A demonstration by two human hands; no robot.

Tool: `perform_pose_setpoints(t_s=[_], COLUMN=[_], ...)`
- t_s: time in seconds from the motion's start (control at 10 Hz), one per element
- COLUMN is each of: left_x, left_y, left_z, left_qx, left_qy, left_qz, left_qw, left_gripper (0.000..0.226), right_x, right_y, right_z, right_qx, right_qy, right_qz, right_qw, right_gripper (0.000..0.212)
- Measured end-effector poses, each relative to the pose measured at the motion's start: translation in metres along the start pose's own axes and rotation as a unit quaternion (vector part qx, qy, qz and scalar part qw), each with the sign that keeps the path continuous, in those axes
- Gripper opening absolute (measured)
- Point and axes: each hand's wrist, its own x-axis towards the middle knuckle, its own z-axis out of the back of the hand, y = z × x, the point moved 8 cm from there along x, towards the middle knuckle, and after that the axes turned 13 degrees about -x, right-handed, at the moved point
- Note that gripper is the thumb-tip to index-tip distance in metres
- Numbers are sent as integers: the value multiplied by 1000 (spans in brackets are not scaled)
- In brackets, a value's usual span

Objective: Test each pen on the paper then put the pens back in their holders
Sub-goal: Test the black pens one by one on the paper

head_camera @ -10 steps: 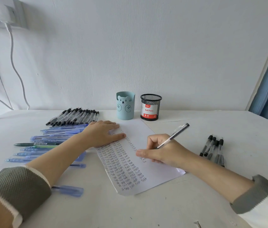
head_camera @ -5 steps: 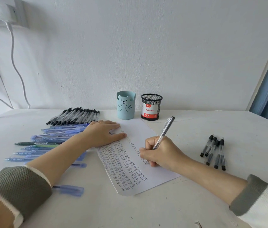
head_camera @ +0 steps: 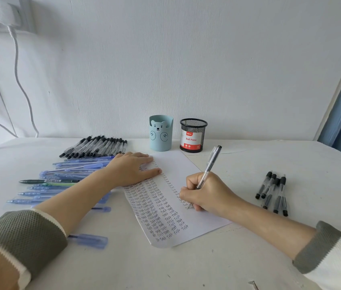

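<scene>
Whereas a second ago the pen (head_camera: 208,170) leaned low toward the desk's (head_camera: 186,268) right edge, it now stands steeply in the right hand (head_camera: 205,193). Its tip is down on the paper (head_camera: 178,164), beside the last column of "Test" words. Fingers and thumb are curled round the barrel in a writing grip. The left hand (head_camera: 130,170) lies flat with fingers straight, pressing the sheet's far left part still and gripping nothing.

I judge that a test word is being written, so this pen is mid-trial and not ready to be set down. The blue bear cup (head_camera: 160,133) and black mesh cup (head_camera: 193,136) stand at the desk's back edge, with no pens showing above their rims. Black pens (head_camera: 96,146) and blue pens (head_camera: 67,174) lie toward the left edge, and five black pens (head_camera: 273,191) toward the right edge.
</scene>
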Motion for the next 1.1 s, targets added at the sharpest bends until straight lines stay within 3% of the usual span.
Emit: perform_pose_setpoints(t_s=[1.1], left_x=[-2], left_y=[-1], left_z=[1], left_qx=[-2], left_qy=[-1], left_qz=[-3], left_qw=[1000], left_gripper=[75], right_x=[3], right_y=[-1], right_z=[2], right_qx=[20], right_qy=[-7], right_qz=[2], right_qw=[1000], right_gripper=[47])
